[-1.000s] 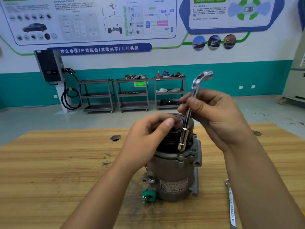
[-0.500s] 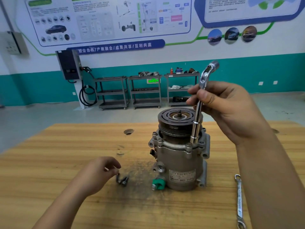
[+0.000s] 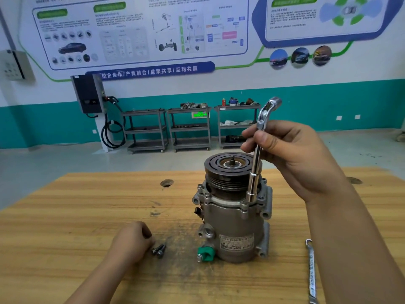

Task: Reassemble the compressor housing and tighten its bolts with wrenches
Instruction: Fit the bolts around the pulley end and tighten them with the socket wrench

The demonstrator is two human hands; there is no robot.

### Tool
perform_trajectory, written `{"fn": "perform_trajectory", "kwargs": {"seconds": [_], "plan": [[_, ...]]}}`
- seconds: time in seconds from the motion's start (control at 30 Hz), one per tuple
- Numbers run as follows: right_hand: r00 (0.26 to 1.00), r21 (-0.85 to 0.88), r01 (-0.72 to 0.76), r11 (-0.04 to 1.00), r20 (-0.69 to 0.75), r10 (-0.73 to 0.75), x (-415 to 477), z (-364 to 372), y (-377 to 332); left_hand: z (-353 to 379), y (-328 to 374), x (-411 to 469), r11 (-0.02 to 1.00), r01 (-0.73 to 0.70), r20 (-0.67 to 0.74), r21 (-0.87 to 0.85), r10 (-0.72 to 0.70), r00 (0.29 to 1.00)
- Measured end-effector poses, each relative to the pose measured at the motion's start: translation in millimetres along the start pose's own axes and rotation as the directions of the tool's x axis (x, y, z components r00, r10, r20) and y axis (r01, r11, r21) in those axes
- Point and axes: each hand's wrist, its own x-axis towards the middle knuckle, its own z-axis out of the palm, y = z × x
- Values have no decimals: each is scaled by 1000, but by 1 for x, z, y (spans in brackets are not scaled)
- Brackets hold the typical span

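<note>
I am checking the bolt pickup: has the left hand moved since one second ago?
Yes. The left hand left the compressor top and went down and leftward to the loose bolts on the table.

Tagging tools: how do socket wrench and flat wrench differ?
The socket wrench stands upright on the compressor, gripped by the right hand; the flat wrench lies untouched on the table. The socket wrench is a bent round bar; the flat wrench a thin strip. Both are metal.

Grey compressor (image 3: 234,224), green cap (image 3: 205,253), chrome socket wrench (image 3: 256,161), tan wooden table (image 3: 76,216).
</note>
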Motion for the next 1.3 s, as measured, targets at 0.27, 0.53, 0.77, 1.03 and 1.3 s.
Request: {"fn": "perform_trajectory", "kwargs": {"seconds": [0.27,0.53,0.77,1.03,1.3], "plan": [[997,-29,12,1000,-74,-14,0,-13,-2,-30,53,-33,925,-264,-302,-272,179,936],[993,-94,27,995,-110,-37,-1,-17,-6,-63,129,-93,635,-688,-576,-353,432,694],[989,-133,39,990,-133,-57,-1,-20,-8,-46,178,-81,627,-726,-680,-283,402,613],[988,-173,36,984,-141,-60,-3,-26,-10,-27,185,-65,635,-772,-742,-29,504,443],[987,-174,37,984,-151,-63,-2,-26,-10,-25,181,-59,573,-805,-688,153,647,329]]}}
